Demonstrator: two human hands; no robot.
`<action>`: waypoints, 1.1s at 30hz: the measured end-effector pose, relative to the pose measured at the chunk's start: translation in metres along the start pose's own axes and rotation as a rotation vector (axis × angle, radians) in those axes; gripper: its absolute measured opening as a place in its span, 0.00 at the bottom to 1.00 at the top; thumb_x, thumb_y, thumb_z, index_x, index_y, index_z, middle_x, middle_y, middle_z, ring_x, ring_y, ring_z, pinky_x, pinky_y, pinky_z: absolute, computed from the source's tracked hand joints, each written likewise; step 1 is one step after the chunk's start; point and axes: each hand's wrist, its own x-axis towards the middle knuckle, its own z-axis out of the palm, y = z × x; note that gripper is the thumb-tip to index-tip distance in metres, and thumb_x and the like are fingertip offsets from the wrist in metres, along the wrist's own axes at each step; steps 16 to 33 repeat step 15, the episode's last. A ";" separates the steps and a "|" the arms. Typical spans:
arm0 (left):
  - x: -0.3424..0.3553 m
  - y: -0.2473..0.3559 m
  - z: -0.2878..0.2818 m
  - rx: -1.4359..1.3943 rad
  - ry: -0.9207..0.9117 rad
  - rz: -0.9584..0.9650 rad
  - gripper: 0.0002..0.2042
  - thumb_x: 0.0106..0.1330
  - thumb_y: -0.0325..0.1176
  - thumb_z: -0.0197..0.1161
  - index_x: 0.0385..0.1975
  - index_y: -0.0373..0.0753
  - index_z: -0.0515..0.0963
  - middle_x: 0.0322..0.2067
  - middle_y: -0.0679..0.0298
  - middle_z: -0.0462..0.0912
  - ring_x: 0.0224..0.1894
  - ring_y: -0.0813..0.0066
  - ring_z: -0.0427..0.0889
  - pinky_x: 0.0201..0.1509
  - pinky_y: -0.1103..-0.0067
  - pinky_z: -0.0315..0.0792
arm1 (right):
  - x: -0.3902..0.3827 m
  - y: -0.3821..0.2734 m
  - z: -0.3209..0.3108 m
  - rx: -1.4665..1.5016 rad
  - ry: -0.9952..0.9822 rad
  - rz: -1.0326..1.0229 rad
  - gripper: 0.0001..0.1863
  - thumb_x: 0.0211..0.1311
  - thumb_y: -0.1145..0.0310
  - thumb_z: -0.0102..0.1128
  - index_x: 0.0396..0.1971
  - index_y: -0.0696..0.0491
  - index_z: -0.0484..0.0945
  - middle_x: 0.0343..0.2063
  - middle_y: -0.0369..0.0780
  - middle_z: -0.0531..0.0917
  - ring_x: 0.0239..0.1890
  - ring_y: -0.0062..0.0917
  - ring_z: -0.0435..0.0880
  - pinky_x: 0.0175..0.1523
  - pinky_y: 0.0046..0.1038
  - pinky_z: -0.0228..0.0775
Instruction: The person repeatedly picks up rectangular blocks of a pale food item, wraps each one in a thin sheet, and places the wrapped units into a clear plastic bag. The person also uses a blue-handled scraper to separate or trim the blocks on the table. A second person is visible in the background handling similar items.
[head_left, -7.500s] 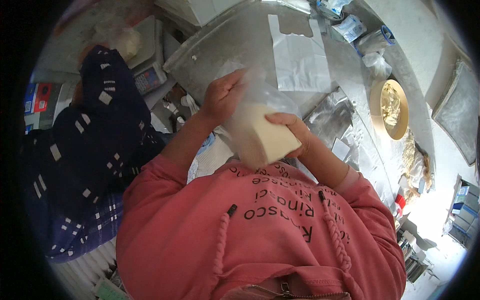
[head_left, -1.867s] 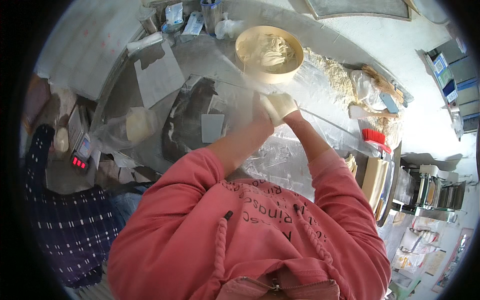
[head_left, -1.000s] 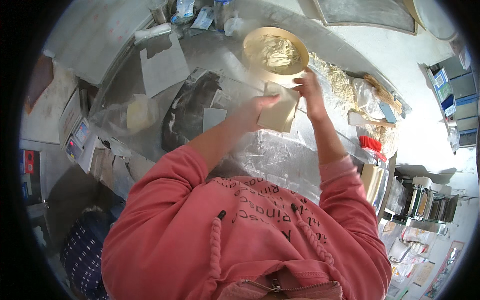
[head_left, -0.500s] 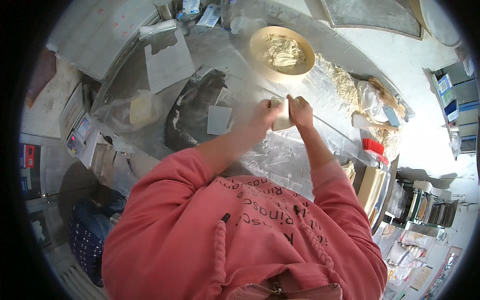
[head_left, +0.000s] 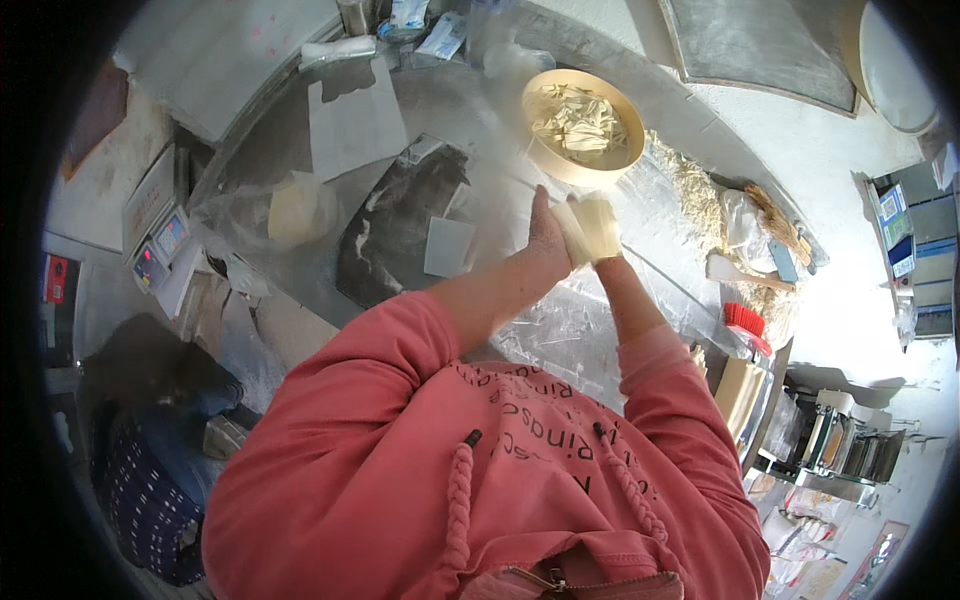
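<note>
Far to the left, a small scale (head_left: 160,245) sits at the edge of the shiny metal surface (head_left: 440,110). Next comes a clear bag (head_left: 285,212) with a pale yellow block inside. Beside it lies a dark floury sheet (head_left: 395,235) with a small grey card (head_left: 448,247) on it. In the middle, the left hand (head_left: 548,235) and the right hand (head_left: 603,238) are lifted up close together. Both hands are closed around a pale folded piece of dough (head_left: 590,226), held between them above the surface. Just behind it stands a round yellow bowl (head_left: 583,125) full of pale strips. To the right lies a red brush (head_left: 745,322).
</note>
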 end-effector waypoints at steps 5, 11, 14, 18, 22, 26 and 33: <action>0.012 0.005 -0.020 0.341 0.064 0.182 0.27 0.62 0.58 0.42 0.46 0.40 0.70 0.41 0.60 0.76 0.42 0.66 0.75 0.47 0.72 0.69 | -0.001 0.018 -0.008 0.464 0.239 -0.271 0.13 0.60 0.60 0.56 0.34 0.56 0.77 0.28 0.40 0.80 0.26 0.27 0.78 0.32 0.21 0.69; -0.005 0.053 -0.022 0.267 -0.111 -0.270 0.29 0.63 0.56 0.43 0.49 0.34 0.69 0.45 0.56 0.75 0.48 0.59 0.74 0.55 0.66 0.64 | -0.003 0.001 -0.053 1.393 -0.198 0.352 0.16 0.61 0.58 0.54 0.28 0.58 0.75 0.19 0.37 0.77 0.22 0.18 0.74 0.28 0.23 0.66; -0.018 0.062 0.002 0.576 -0.371 -0.292 0.31 0.61 0.59 0.46 0.49 0.34 0.69 0.46 0.55 0.75 0.48 0.60 0.74 0.56 0.66 0.63 | 0.007 -0.024 -0.073 0.850 -0.206 0.150 0.13 0.60 0.58 0.55 0.26 0.52 0.75 0.21 0.36 0.78 0.23 0.25 0.76 0.31 0.24 0.68; -0.022 0.063 0.012 0.716 -0.531 -0.290 0.32 0.60 0.60 0.47 0.49 0.34 0.69 0.47 0.55 0.75 0.48 0.60 0.74 0.57 0.66 0.62 | 0.008 -0.030 -0.077 0.850 -0.203 0.148 0.13 0.60 0.58 0.55 0.26 0.52 0.75 0.21 0.36 0.78 0.23 0.25 0.76 0.31 0.24 0.68; -0.022 0.063 0.012 0.716 -0.531 -0.290 0.32 0.60 0.60 0.47 0.49 0.34 0.69 0.47 0.55 0.75 0.48 0.60 0.74 0.57 0.66 0.62 | 0.008 -0.030 -0.077 0.850 -0.203 0.148 0.13 0.60 0.58 0.55 0.26 0.52 0.75 0.21 0.36 0.78 0.23 0.25 0.76 0.31 0.24 0.68; -0.022 0.063 0.012 0.716 -0.531 -0.290 0.32 0.60 0.60 0.47 0.49 0.34 0.69 0.47 0.55 0.75 0.48 0.60 0.74 0.57 0.66 0.62 | 0.008 -0.030 -0.077 0.850 -0.203 0.148 0.13 0.60 0.58 0.55 0.26 0.52 0.75 0.21 0.36 0.78 0.23 0.25 0.76 0.31 0.24 0.68; -0.022 0.063 0.012 0.716 -0.531 -0.290 0.32 0.60 0.60 0.47 0.49 0.34 0.69 0.47 0.55 0.75 0.48 0.60 0.74 0.57 0.66 0.62 | 0.008 -0.030 -0.077 0.850 -0.203 0.148 0.13 0.60 0.58 0.55 0.26 0.52 0.75 0.21 0.36 0.78 0.23 0.25 0.76 0.31 0.24 0.68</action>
